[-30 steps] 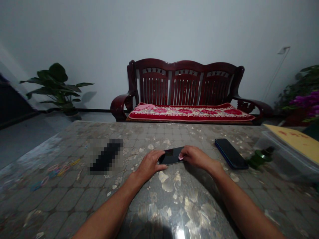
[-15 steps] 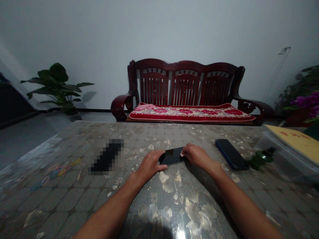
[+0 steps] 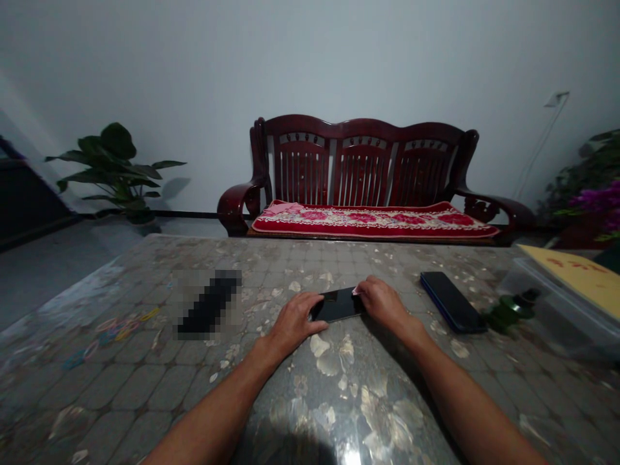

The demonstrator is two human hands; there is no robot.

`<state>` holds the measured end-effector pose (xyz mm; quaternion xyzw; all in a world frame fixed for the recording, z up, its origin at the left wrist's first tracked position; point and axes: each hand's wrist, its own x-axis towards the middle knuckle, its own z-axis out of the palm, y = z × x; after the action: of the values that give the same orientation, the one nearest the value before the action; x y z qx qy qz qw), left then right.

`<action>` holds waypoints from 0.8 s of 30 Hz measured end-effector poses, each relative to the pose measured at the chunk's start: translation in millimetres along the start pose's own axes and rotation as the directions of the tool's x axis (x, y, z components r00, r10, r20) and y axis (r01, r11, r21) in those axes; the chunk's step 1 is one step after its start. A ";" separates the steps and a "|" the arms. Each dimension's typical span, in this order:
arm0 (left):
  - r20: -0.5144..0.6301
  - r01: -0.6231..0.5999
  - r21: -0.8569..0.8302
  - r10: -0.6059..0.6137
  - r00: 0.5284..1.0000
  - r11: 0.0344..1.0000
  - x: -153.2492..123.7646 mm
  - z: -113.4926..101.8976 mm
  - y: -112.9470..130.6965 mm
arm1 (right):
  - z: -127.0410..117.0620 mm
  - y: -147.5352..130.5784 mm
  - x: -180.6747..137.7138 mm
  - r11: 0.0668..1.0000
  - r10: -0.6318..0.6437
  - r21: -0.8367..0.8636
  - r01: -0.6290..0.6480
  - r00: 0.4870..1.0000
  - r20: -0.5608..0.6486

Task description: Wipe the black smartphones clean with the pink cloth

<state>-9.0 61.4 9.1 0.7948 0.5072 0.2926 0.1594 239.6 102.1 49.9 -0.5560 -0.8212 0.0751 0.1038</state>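
Observation:
A dark smartphone [image 3: 338, 306] with a glossy screen lies flat on the table in front of me. My left hand [image 3: 294, 318] grips its left end, thumb along the near edge and fingers on the far side. Between the closed fingers of my right hand [image 3: 382, 301] is a small pinkish-white scrap [image 3: 357, 290], cloth or paper, held against the phone's far right corner. The phone's right end is partly hidden by that hand.
Another phone [image 3: 451, 302] lies to the right, beside a green bottle [image 3: 512, 311] and a clear plastic box [image 3: 557, 316] topped with yellow paper [image 3: 578, 271]. On the left are a pixelated dark object [image 3: 209, 305] and several coloured bands [image 3: 119, 328]. A wooden bench [image 3: 361, 161] stands beyond the table.
My right hand has shifted slightly away from me, carrying the pinkish scrap to the phone's far edge. My left hand keeps its grip on the phone. The view has drifted a little.

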 end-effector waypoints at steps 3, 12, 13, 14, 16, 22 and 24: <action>0.001 -0.005 -0.031 0.005 1.000 1.000 1.1 1.2 -3.2 | 9.1 -14.2 -3.2 0.993 -0.094 0.076 0.094 0.996 -0.004; 0.033 -0.008 -0.017 0.009 0.999 1.000 4.9 4.9 -13.8 | 3.8 -21.0 -3.4 0.997 -0.071 -0.023 0.071 0.997 -0.004; 0.031 -0.010 0.000 0.010 0.999 1.000 4.6 5.3 -13.7 | 1.1 -15.5 -2.3 0.998 -0.036 -0.043 0.036 0.999 -0.010; 0.026 -0.018 0.022 0.017 1.000 1.000 4.3 5.4 -13.2 | -0.8 -10.3 -1.3 0.998 -0.007 -0.059 0.006 1.000 -0.020; 0.016 -0.047 0.086 0.046 0.999 0.995 3.6 4.6 -10.6 | -1.9 -2.4 0.3 0.997 0.027 -0.074 -0.030 0.999 -0.043; 0.076 -0.132 0.278 0.115 0.990 0.952 1.5 -3.3 8.8 | 4.6 -2.7 3.2 0.998 -0.048 -0.033 0.046 0.998 -0.037; 0.092 -0.129 0.311 0.105 0.990 0.942 0.7 -4.1 16.3 | 5.8 -6.9 4.5 0.997 -0.081 -0.010 0.081 0.996 -0.036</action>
<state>0.3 54.8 21.5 0.8491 0.4931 0.1871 0.0310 230.3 103.7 46.3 -0.5239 -0.8414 0.0574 0.1194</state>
